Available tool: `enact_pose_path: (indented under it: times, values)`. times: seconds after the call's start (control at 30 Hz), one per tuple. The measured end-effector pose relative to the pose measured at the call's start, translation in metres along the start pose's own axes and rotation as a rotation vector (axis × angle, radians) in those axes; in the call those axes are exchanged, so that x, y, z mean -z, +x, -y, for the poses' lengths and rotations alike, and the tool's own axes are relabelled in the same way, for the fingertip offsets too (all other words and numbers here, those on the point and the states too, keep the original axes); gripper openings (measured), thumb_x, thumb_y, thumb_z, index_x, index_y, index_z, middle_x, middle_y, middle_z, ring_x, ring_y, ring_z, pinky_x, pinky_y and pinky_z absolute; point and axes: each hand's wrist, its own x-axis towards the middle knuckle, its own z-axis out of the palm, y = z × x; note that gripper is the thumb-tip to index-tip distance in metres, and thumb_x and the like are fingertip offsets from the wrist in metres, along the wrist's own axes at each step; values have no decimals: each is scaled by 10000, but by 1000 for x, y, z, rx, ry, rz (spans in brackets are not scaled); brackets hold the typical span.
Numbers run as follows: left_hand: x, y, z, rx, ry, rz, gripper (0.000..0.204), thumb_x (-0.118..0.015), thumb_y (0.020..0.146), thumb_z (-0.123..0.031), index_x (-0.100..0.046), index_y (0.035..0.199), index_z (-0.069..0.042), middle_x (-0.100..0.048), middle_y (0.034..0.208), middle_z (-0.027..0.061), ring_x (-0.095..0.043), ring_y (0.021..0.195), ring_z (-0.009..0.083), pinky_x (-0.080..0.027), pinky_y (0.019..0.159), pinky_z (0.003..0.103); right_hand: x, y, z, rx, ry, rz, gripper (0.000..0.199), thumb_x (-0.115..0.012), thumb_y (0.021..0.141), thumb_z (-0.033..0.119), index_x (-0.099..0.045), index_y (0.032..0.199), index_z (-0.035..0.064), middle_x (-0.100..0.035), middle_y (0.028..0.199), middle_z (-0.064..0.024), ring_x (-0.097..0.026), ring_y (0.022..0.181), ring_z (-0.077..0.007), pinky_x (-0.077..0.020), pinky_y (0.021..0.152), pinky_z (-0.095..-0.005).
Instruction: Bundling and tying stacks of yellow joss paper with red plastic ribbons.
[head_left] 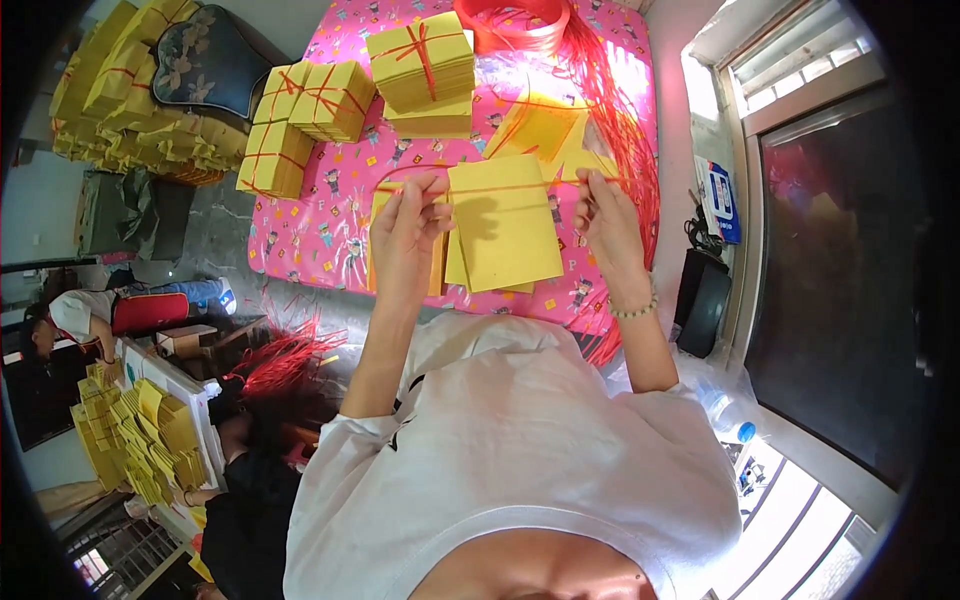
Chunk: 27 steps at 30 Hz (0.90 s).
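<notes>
A thin red plastic strip [530, 185] runs stretched between my two hands, above a stack of yellow paper [510, 240]. My left hand [408, 235] pinches it at the left of the stack, fingers closed. At the stack's right, my right hand [608, 225] pinches the other end, a beaded bracelet on its wrist. The shadow of a hand falls on the top sheet. More yellow paper [437, 270] lies partly hidden beside my left hand. Loose yellow sheets [540, 125] lie beyond the stack, among clear plastic.
Tied yellow bundles [335, 98] and a taller tied stack [420, 65] stand on the pink patterned tabletop [340, 215]. Long red strips [610, 90] hang down its right side near the window wall. People work at a white table [205, 420] piled with yellow bundles at left.
</notes>
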Motion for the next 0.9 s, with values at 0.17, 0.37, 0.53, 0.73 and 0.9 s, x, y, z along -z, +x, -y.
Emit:
enact_pose_path:
  times: [0.17, 0.37, 0.53, 0.73, 0.9]
  values:
    - [36, -13, 27, 76, 48, -134, 302, -505, 965, -241, -577, 1141, -6, -650, 1011, 75, -616, 764, 108, -528, 657, 251, 25, -6, -29, -120, -49, -48, 213, -535, 953, 265, -611, 985, 68, -549, 751, 39, -495, 598, -50, -412, 524, -208]
    - [56, -15, 54, 173, 34, -232, 300, -522, 956, -239, -577, 1141, -9, -649, 968, 57, -610, 720, 99, -526, 624, 250, 30, 10, -55, -134, -133, -154, 215, -551, 943, 297, -613, 922, 92, -548, 716, 46, -503, 565, -54, -399, 499, -205]
    - [82, -22, 85, 315, 88, -303, 308, -558, 934, -279, -607, 1109, -30, -669, 883, 27, -597, 623, 77, -485, 549, 213, 44, 24, -85, -251, -221, -153, 248, -566, 932, 305, -618, 895, 66, -559, 693, 37, -525, 587, -39, -417, 522, -197]
    - [102, -19, 116, 422, 262, -316, 308, -544, 934, -321, -654, 1036, -53, -683, 859, 24, -590, 565, 80, -426, 462, 211, 31, 28, -104, -150, -420, -112, 288, -538, 944, 287, -584, 821, 30, -556, 665, 18, -513, 611, -49, -406, 524, -218]
    - [107, -1, 133, 406, 563, -275, 314, -535, 925, -298, -679, 930, -19, -688, 830, 37, -621, 580, 109, -470, 477, 243, 63, 50, -146, -103, -539, -85, 259, -510, 957, 245, -566, 861, 11, -563, 708, -6, -510, 641, -78, -421, 558, -242]
